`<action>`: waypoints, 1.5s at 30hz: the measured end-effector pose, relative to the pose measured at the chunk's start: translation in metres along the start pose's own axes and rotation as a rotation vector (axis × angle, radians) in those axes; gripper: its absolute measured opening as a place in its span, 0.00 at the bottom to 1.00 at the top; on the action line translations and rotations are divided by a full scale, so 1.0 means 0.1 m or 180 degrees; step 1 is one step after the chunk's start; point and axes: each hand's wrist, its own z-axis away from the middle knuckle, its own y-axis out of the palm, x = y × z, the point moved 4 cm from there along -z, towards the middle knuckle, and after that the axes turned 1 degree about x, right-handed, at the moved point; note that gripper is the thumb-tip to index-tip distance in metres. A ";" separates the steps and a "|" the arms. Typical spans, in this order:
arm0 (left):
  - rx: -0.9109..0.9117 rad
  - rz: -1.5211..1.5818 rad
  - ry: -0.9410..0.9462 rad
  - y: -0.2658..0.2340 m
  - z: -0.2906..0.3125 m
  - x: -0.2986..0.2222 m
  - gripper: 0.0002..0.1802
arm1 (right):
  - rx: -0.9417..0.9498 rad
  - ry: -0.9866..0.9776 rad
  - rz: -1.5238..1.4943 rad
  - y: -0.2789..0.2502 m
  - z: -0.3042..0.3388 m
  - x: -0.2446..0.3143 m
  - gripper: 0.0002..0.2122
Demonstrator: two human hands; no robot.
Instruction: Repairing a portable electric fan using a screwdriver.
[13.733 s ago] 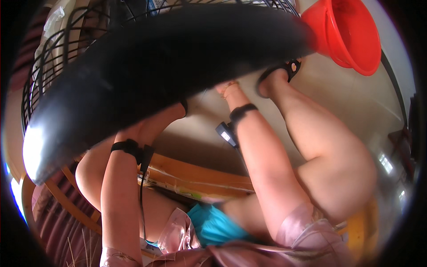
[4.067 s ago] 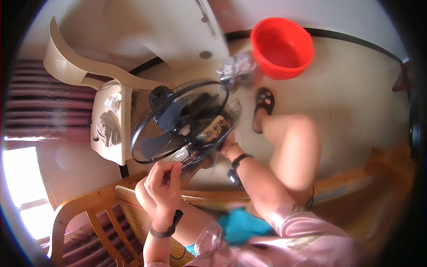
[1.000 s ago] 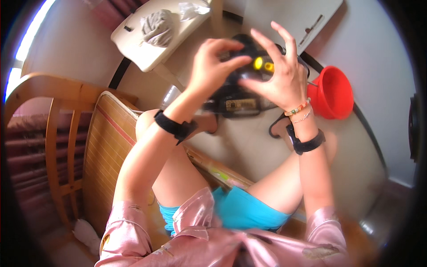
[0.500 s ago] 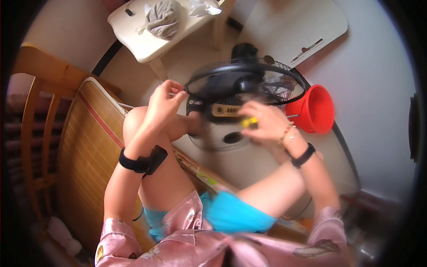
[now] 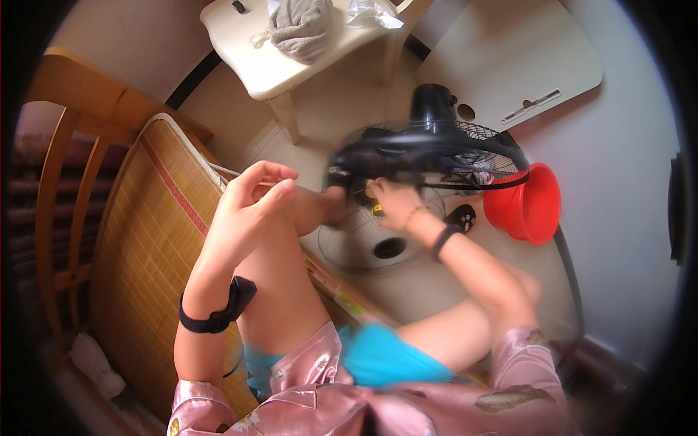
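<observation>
In front of me stands a black electric fan [image 5: 433, 107], its wire cage tipped nearly flat. My right hand [image 5: 398, 207] reaches down beside the fan's base, closed around a yellow and black handle [image 5: 377, 210], which looks like a screwdriver's; its shaft is hidden now. My left hand [image 5: 254, 207] hovers above my left knee, apart from the fan. Its fingers are curled, with the thumb near the index fingertip; whatever they pinch is too small to see. A round wire fan grille [image 5: 342, 251] lies on the floor under my right hand.
A red bucket [image 5: 542, 203] stands right of the fan. Behind is a white table [image 5: 254, 73] bearing a grey cloth bundle [image 5: 302, 33]. A white board [image 5: 534, 58] leans by the wall. A wooden bed with a woven mat [image 5: 138, 240] is at my left.
My left hand has drawn back from the fan's rim toward me. My right hand has moved left and down to the base with the screwdriver. The whole view has shifted slightly.
</observation>
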 end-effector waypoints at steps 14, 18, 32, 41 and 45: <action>0.0394 -0.1187 0.0268 0.09 -0.13 0.42 0.14 | -0.0189 0.0265 0.0069 -0.83 1.32 0.23 0.21; 0.0468 -0.1983 0.0586 0.28 -0.39 0.44 0.21 | -0.1241 0.0732 0.0080 -1.43 1.92 0.18 0.22; -0.0106 -0.2625 0.0845 0.54 -1.22 0.67 0.28 | -0.2723 0.0886 -0.0213 -2.07 2.21 -0.08 0.21; -0.0037 -0.2033 0.1110 0.53 -1.36 0.75 0.19 | -0.2730 0.0711 -0.0612 -2.05 2.05 -0.42 0.22; -0.0093 -0.2011 0.1016 0.49 -1.36 0.75 0.18 | -0.2633 0.0649 -0.0852 -2.16 1.99 -0.47 0.20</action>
